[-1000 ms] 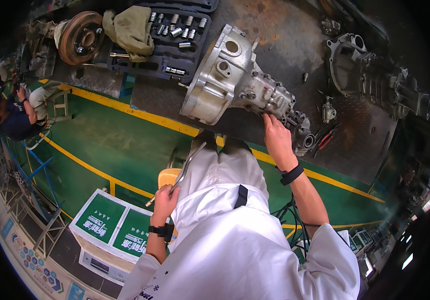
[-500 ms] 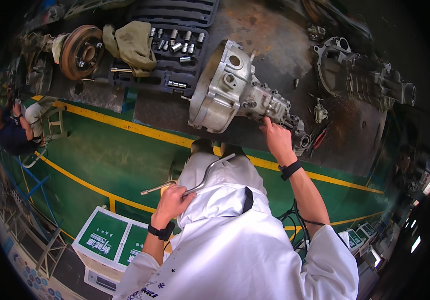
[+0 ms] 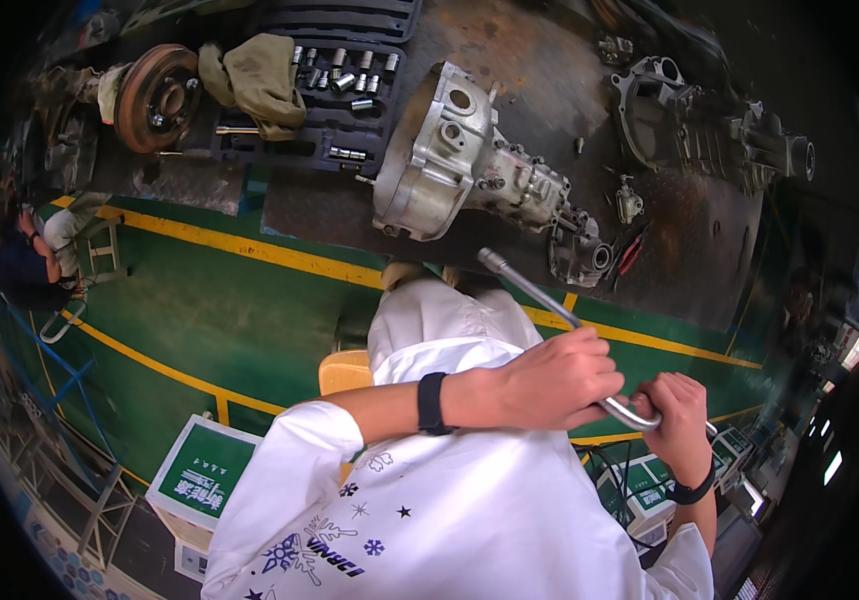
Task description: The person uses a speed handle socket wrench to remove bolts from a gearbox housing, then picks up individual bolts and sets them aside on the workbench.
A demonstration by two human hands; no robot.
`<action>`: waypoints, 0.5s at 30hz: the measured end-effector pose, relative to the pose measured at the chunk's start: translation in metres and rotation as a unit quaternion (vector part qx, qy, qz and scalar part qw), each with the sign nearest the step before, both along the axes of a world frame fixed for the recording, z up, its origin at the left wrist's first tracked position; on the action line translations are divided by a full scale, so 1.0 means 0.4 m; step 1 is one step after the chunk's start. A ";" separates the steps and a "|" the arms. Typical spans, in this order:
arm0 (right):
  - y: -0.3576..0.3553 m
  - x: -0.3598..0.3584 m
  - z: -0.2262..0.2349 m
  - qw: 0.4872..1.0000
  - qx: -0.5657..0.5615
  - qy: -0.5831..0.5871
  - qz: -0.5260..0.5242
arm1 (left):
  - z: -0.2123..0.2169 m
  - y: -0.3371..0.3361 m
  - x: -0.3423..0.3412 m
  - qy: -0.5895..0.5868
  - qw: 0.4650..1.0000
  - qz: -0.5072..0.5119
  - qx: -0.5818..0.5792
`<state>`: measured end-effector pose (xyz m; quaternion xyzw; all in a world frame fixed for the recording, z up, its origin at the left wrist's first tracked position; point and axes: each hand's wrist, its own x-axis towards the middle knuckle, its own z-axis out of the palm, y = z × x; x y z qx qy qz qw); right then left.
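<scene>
A chrome speed brace (image 3: 540, 295), a crank-shaped socket wrench handle, is held in both hands in front of my body, its straight end pointing up and left toward the bench. My left hand (image 3: 565, 380) reaches across my chest, its fingers wrapped around the shaft. Close by on the right, my right hand (image 3: 672, 408) is closed around the bent part near the other end. Beyond the brace's tip, apart from it, a silver gearbox (image 3: 450, 170) with a wide bell housing lies at the bench's near edge.
The dark metal bench (image 3: 520, 50) also carries an open socket case (image 3: 345, 125), a crumpled olive cloth (image 3: 265, 85), a rusty brake drum (image 3: 155, 100), a second gearbox (image 3: 690, 130) and red-handled pliers (image 3: 632, 252). A person (image 3: 30, 250) sits far left. A wooden stool (image 3: 342, 372) stands by my legs.
My right hand has left the gearbox and come back to grip the brace. My left hand has carried the brace rightward and up across my body. The view has shifted slightly.
</scene>
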<state>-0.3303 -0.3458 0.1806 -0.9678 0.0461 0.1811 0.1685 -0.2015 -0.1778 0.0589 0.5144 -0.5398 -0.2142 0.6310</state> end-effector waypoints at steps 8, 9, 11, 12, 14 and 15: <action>-0.042 0.017 -0.076 0.964 0.090 -0.116 -0.222 | -0.124 -0.137 0.013 -0.059 0.989 0.097 0.094; -0.056 0.024 -0.097 0.954 0.110 -0.126 -0.250 | -0.156 -0.119 0.019 -0.011 0.985 0.115 0.132; -0.075 0.022 -0.115 0.959 0.097 -0.149 -0.221 | -0.292 -0.071 0.013 0.099 0.946 0.148 0.271; -0.083 0.019 -0.124 0.960 0.084 -0.175 -0.201 | -0.363 -0.036 0.024 0.118 0.921 0.100 0.357; -0.092 0.036 -0.134 0.965 0.090 -0.174 -0.173 | -0.499 0.027 0.072 0.177 0.869 -0.040 0.461; -0.097 0.052 -0.132 0.969 0.093 -0.176 -0.146 | -0.566 0.041 0.096 0.217 0.843 -0.127 0.475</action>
